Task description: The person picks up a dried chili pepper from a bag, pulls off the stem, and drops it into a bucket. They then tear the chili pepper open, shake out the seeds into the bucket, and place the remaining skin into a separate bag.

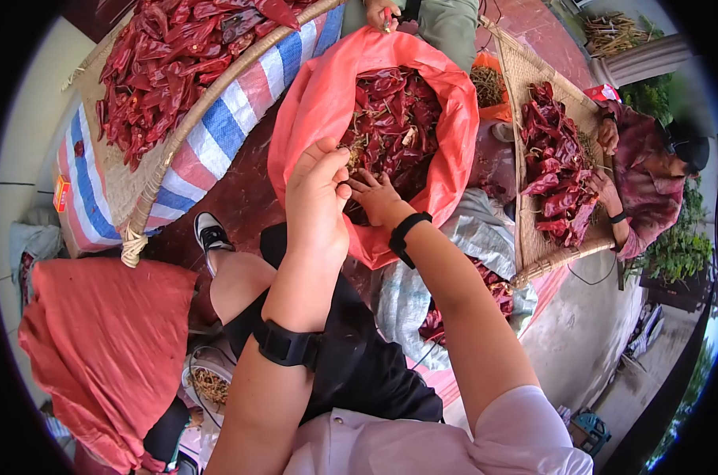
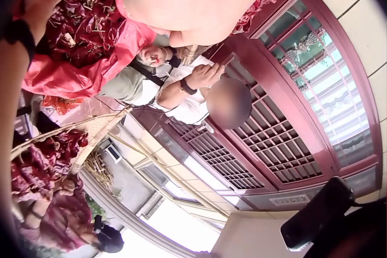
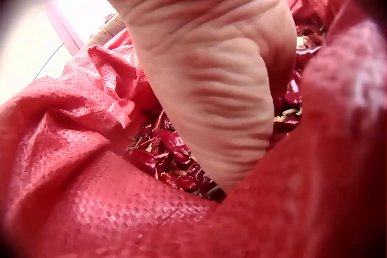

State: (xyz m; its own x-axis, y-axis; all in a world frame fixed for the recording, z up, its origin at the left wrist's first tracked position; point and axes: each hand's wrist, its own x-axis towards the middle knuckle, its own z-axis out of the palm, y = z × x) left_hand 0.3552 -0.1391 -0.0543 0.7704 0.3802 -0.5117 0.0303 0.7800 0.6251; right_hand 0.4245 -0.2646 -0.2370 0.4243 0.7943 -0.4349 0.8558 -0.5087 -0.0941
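A red woven sack (image 1: 315, 107) stands wide-mouthed in front of me, filled with dried red chili peppers (image 1: 394, 111) and bits of pale stem. My left hand (image 1: 318, 190) is raised over the sack's near left rim, its fingers curled in toward the thumb; no item shows clearly in its grasp. Reaching inside the near edge, my right hand (image 1: 381, 198) rests with spread fingers on the chilies. In the right wrist view the right hand (image 3: 211, 82) slants down into the sack, its fingertips hidden behind the red fabric (image 3: 91, 191).
A large heap of chilies (image 1: 169, 71) lies on a woven tray at left, above striped cloth. At right, a person (image 1: 647, 174) handles chilies on another basket tray (image 1: 533, 265). Another person's hand (image 1: 382, 14) is beyond the sack. A whitish sack (image 1: 402, 309) sits near my right arm.
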